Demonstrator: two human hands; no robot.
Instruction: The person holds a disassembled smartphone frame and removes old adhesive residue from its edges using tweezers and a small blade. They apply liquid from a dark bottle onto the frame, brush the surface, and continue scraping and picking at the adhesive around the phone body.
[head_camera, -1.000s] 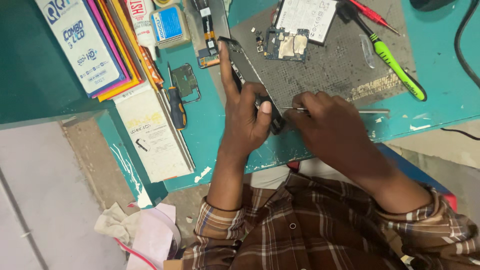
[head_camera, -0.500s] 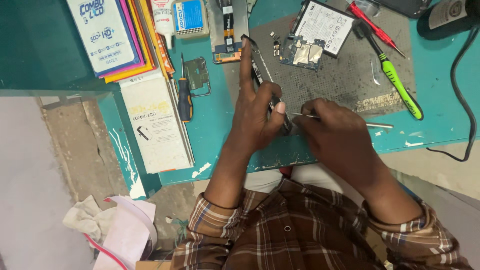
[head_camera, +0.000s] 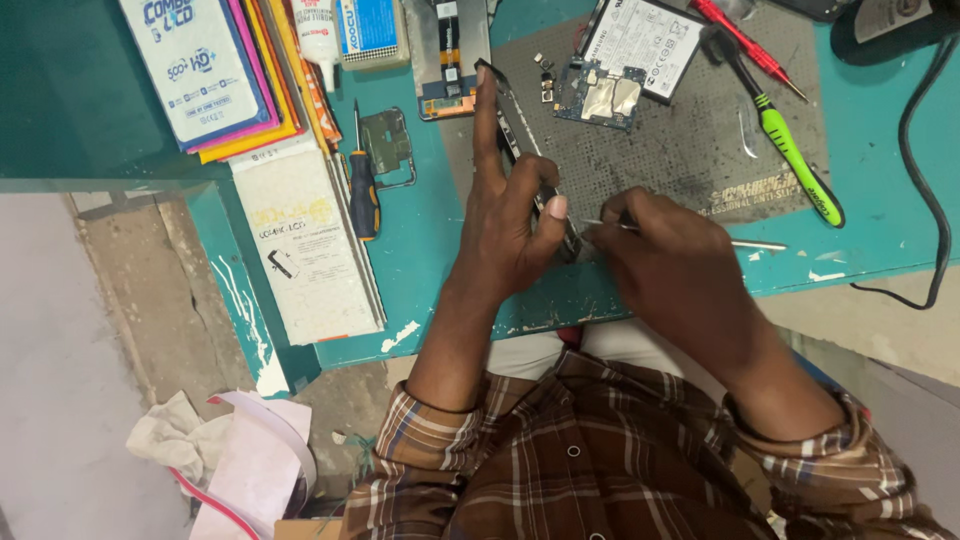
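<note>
My left hand (head_camera: 505, 225) grips a thin dark phone frame (head_camera: 520, 150) stood on its edge over a grey work mat (head_camera: 680, 150), index finger stretched along it. My right hand (head_camera: 665, 265) pinches slim metal tweezers (head_camera: 600, 224) whose tip touches the frame's near end. A small circuit board (head_camera: 600, 98) and a flat white-labelled battery (head_camera: 643, 42) lie on the mat beyond the hands.
A green-handled screwdriver (head_camera: 790, 150) and a red one (head_camera: 745, 42) lie at the right. A black-and-orange screwdriver (head_camera: 362, 190), a metal bracket (head_camera: 388, 145), a screen part (head_camera: 450, 55), stacked boxes (head_camera: 200, 65) and a white box (head_camera: 305, 245) sit left. A black cable (head_camera: 915, 150) runs right.
The camera view has shifted slightly. Both hands stay on the phone frame and tweezers, and my left index finger has straightened along the frame.
</note>
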